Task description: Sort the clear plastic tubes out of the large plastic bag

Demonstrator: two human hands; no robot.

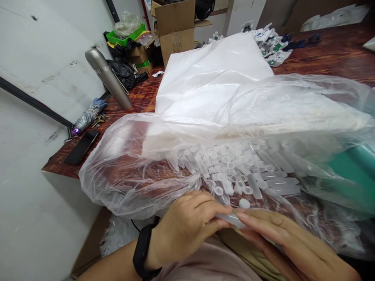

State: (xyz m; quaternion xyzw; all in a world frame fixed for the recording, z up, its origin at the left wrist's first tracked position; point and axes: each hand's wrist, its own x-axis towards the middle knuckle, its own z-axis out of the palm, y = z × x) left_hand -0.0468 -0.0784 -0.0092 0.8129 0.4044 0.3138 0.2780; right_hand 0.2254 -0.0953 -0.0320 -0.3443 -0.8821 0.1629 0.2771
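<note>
Between my two hands is a small translucent plastic tube [231,219], low in the view near the table's front edge. The fingers of my left hand [190,220], with a black band on the wrist, pinch its left end. My right hand [288,238] closes on the other end, thumb and fingers pressed together. Just beyond them a round white cap [244,203] lies by itself. A heap of loose translucent tubes [283,181] and small caps [225,159] is spread inside a big clear plastic bag [117,187].
White sheeting [211,66] covers the table's middle. A steel flask [109,80], a folded umbrella [89,114], keys [100,120] and a phone [82,147] are at left. Cardboard boxes [175,29] stand behind; a teal object [353,175] shows through plastic at right.
</note>
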